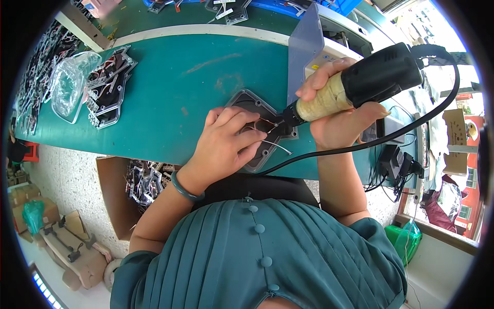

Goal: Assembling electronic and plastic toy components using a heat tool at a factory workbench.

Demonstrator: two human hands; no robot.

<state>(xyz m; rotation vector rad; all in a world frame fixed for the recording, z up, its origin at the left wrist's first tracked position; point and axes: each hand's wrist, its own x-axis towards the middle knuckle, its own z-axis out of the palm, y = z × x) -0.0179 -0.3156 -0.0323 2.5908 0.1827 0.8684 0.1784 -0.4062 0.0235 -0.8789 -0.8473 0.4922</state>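
My right hand point(334, 129) is wrapped round a corded electric screwdriver point(383, 74), black with a yellowish taped grip. The tool lies tilted, its tip pointing left and meeting the inside of a dark housing point(251, 97) with a clear-grey rim and screw holes at its corners. Over the housing's left side, my left hand point(226, 139) has its fingers bent and pinched together beside the tool tip. Thin wires, among them a white wire point(280, 146), come out by those fingertips. What lies under the left fingers is hidden.
A black cord point(360, 147) loops from the tool across the green bench point(170, 98). Wired housings point(110, 90) and a clear plastic bag point(69, 85) lie at left. A grey-white box point(309, 46) stands beyond the tool. Below the bench edge sits a carton of parts point(114, 193). Black adapters point(393, 159) hang at right.
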